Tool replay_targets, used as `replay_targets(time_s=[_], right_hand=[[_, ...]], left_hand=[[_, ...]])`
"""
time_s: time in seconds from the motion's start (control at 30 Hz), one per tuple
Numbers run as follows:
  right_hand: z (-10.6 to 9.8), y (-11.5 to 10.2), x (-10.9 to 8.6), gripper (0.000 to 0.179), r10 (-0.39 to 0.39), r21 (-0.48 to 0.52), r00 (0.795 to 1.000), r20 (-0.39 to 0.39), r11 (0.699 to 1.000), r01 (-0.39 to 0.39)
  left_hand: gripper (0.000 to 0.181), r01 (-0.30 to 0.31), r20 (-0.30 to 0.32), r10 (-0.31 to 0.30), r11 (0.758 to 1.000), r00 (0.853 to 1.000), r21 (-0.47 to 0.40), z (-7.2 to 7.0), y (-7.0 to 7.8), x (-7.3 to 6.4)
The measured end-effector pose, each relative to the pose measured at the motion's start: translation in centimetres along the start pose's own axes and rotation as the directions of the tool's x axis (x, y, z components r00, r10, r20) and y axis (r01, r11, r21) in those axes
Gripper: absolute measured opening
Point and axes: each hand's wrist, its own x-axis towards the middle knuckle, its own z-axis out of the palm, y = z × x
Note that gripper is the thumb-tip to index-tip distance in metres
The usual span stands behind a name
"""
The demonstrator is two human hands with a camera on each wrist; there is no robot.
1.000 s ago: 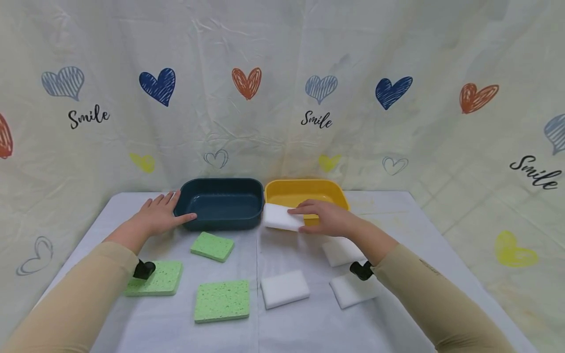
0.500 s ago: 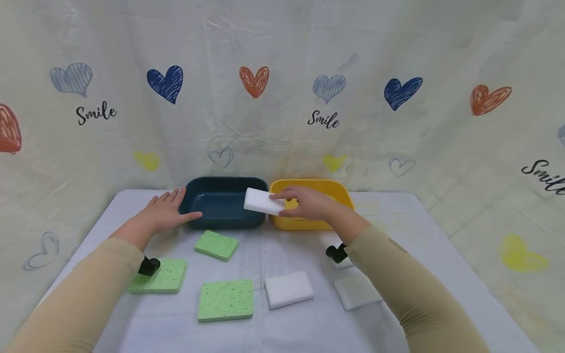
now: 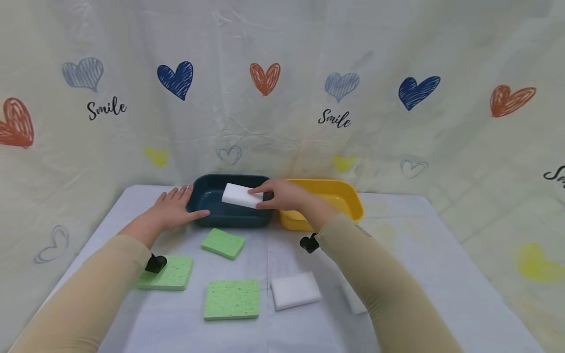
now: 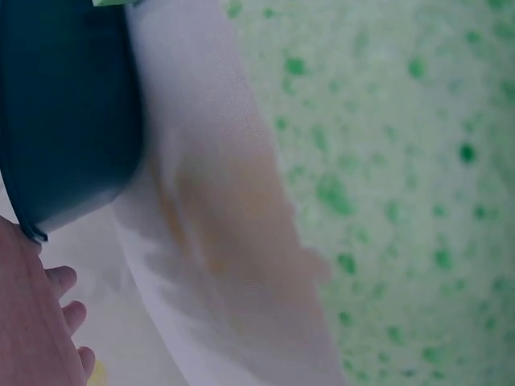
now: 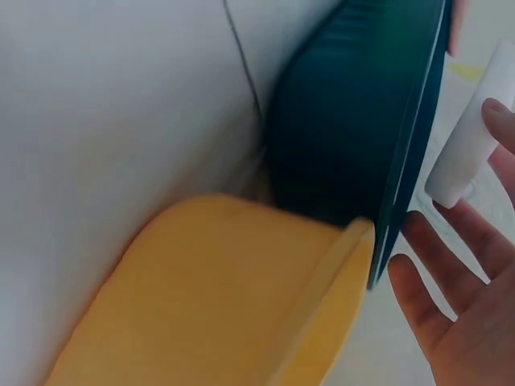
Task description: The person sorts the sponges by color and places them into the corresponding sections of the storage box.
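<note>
My right hand point(image 3: 284, 196) pinches a white sponge point(image 3: 238, 195) between thumb and fingers, above the dark teal tub point(image 3: 229, 221). In the right wrist view the thumb presses one face of the white sponge point(image 5: 467, 145), which is beyond the tub's rim, and the other fingers are spread. My left hand point(image 3: 172, 210) lies with straight, spread fingers at the tub's left end, thumb over the front rim. The left wrist view catches the left hand's edge point(image 4: 32, 314) beside the tub's wall point(image 4: 72, 121).
A yellow tub point(image 3: 295, 221) stands right of the teal one. Three green sponges point(image 3: 231, 299) lie on the white-covered table, one partly under the left forearm. A white sponge point(image 3: 295, 290) lies front centre; another point(image 3: 353, 299) is partly hidden by the right sleeve. A heart-printed curtain hangs behind.
My right hand has carried the white sponge left, from in front of the yellow tub to over the teal tub. The left hand has stayed at the teal tub's end. The view has shifted slightly.
</note>
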Motion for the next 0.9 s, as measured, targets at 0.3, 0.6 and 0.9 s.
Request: replay_targets(time_s=[0.3, 0.6, 0.9], right_hand=[[2.0, -1.8, 4.6, 0.049, 0.030, -0.080, 0.998, 0.064, 0.996, -0.025], [4.0, -2.6, 7.4, 0.047, 0.052, -0.106, 0.993, 0.105, 0.994, -0.041], [4.9, -3.7, 9.2, 0.046, 0.064, -0.106, 0.989, 0.135, 0.993, -0.050]], left_hand=[[0.124, 0.017, 0.001, -0.017, 1.000, 1.000, -0.017, -0.3, 0.3, 0.1], [0.125, 0.012, 0.011, -0.012, 1.000, 1.000, -0.008, 0.0, 0.0, 0.8], [0.125, 0.028, 0.027, -0.028, 1.000, 0.999, 0.004, -0.2, -0.4, 0.9]])
